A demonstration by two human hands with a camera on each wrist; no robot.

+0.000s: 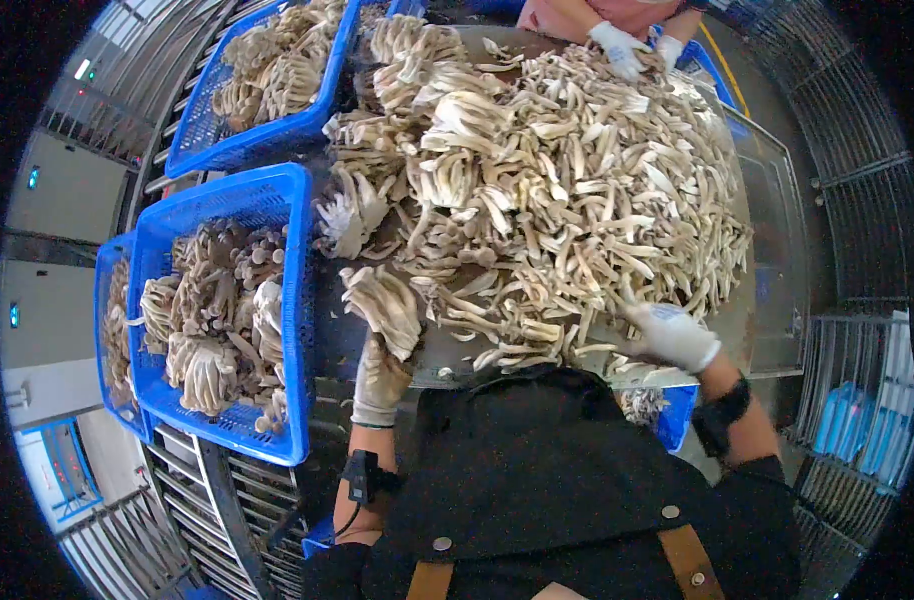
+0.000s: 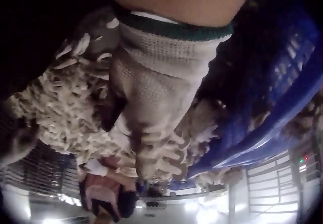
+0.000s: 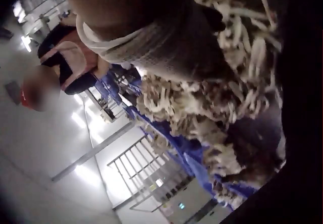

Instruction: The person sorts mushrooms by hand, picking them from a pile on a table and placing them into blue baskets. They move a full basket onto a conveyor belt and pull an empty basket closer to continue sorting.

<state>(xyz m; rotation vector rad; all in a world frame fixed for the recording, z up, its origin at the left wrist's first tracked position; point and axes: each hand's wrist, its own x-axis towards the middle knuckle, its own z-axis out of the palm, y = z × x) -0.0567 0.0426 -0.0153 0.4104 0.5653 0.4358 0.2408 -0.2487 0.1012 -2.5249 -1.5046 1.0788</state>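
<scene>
My gloved left hand (image 1: pixel 381 385) grips a pale mushroom cluster (image 1: pixel 385 308) near the front left of the metal table; in the left wrist view the glove (image 2: pixel 156 88) covers part of that cluster (image 2: pixel 164 156). My gloved right hand (image 1: pixel 674 338) is at the front edge of the heap of loose mushroom pieces (image 1: pixel 617 190), its fingertips at the pieces. The right wrist view shows the glove (image 3: pixel 176 47) over the heap, its fingers dark and hidden, so what they hold cannot be made out.
Blue baskets of mushroom clusters (image 1: pixel 299 300) stand to the left. Larger clusters (image 1: pixel 467 120) lie at the table's left side. Across the table another person's gloved hands (image 1: pixel 622 50) touch the heap. A blue container (image 1: pixel 677 415) is below the front edge.
</scene>
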